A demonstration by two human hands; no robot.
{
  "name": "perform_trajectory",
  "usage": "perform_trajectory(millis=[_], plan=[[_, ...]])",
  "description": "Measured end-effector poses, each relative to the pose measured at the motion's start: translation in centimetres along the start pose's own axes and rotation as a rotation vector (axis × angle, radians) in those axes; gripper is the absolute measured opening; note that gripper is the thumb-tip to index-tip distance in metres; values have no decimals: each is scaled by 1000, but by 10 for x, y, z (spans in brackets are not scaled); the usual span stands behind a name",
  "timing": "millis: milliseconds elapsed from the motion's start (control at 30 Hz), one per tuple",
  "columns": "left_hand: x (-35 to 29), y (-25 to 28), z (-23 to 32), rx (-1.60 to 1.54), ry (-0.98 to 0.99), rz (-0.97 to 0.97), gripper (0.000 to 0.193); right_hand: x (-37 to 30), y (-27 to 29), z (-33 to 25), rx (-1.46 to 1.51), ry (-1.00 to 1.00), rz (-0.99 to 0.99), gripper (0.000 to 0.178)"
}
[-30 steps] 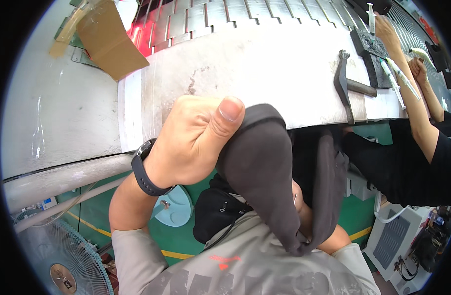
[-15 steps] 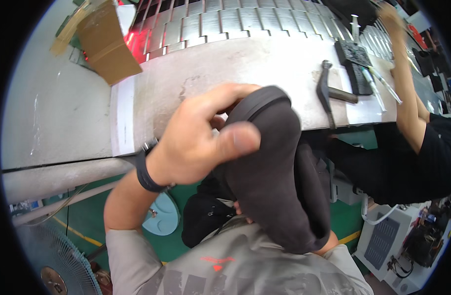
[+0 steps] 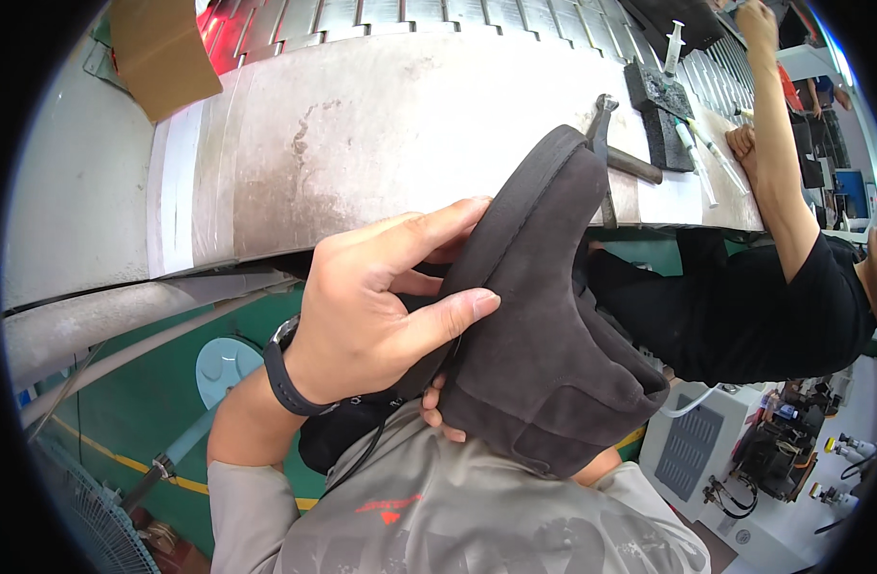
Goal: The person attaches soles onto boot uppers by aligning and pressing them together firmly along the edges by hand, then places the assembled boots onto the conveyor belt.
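Observation:
A dark grey suede ankle boot is held up over my lap, tilted with its toe toward the bench and its sole facing left. My left hand, a dark band on its wrist, grips the sole's edge, thumb on the near side and fingers round the far side. Below, at the heel, a few fingertips of my right hand show, curled round the sole; the rest of that hand is hidden behind the boot.
Across the bench lie a hammer, dark blocks and syringes. Cardboard stands at far left beside a metal slat conveyor. At right, a co-worker's arm reaches over the bench. A fan stands lower left.
The boot has turned so its sole now faces left and its side shows. My left hand has slid lower along the sole's edge. The co-worker's raised hand has shifted slightly.

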State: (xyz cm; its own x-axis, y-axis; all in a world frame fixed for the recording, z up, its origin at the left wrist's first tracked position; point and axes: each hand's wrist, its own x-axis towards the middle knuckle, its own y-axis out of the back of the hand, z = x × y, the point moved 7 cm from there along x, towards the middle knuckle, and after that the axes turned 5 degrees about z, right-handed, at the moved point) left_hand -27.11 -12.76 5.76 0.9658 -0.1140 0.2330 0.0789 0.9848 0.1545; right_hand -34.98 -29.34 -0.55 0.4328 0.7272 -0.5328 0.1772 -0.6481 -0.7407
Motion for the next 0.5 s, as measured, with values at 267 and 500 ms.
perform_trajectory(millis=[267, 500], plan=[[-3, -1, -18, -223, 102, 4, 56, 6, 2, 7, -93, -4, 43, 45], [-14, -18, -26, -374, 169, 97, 54, 25, 40, 21, 185, -165, -413, 59]])
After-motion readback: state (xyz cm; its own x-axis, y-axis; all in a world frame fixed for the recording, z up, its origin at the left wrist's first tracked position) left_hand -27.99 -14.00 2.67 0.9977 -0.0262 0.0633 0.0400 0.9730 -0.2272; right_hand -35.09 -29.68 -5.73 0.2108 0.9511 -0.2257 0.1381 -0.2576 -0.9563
